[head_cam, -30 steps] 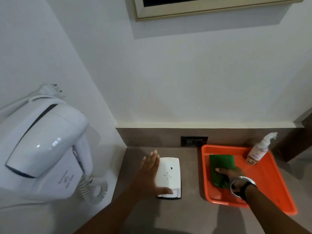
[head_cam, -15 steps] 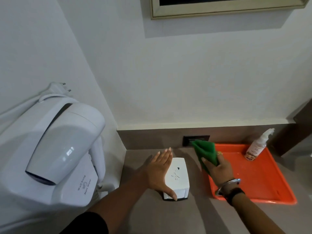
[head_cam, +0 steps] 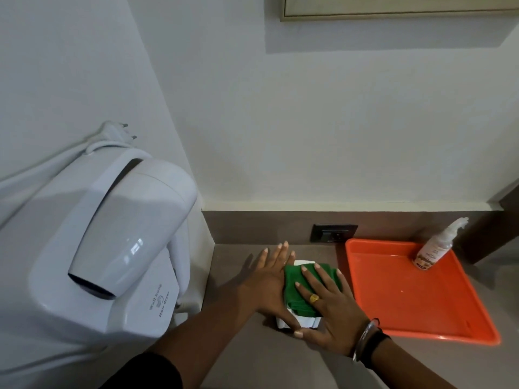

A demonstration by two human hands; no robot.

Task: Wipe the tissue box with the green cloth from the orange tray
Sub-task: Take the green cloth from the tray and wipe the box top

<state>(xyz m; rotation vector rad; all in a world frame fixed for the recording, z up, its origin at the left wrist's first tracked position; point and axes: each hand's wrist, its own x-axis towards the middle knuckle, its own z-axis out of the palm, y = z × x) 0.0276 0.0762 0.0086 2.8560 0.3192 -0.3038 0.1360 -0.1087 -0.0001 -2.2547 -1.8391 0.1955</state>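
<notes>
My right hand [head_cam: 334, 310] lies flat, fingers spread, pressing the green cloth [head_cam: 309, 287] onto the top of the tissue box [head_cam: 302, 321]. Not pinching it, just palm and fingers on top. My left hand [head_cam: 269, 284] is also open and flat, braced against the box's left side with the thumb wrapped along the near edge

The box sits on the grey counter [head_cam: 252, 355], just left of the orange tray [head_cam: 415, 299] and not touching it. Most of the box is hidden under cloth and hands; only the white near end and a sliver at the far end show

Handling, my read: cloth is soft and folded thick, so it should bunch and slide under a loose palm; needs even downward pressure. The box looks like light, smooth white plastic and will likely skate on the counter if I push without the left hand holding it. Best hold is the long sides, not the top

Readable text: the wall unit [head_cam: 106, 248] on the left says "Wall hung Hair dryer". The pump bottle [head_cam: 432, 251] in the tray's far corner has a label, too blurred to read
</notes>
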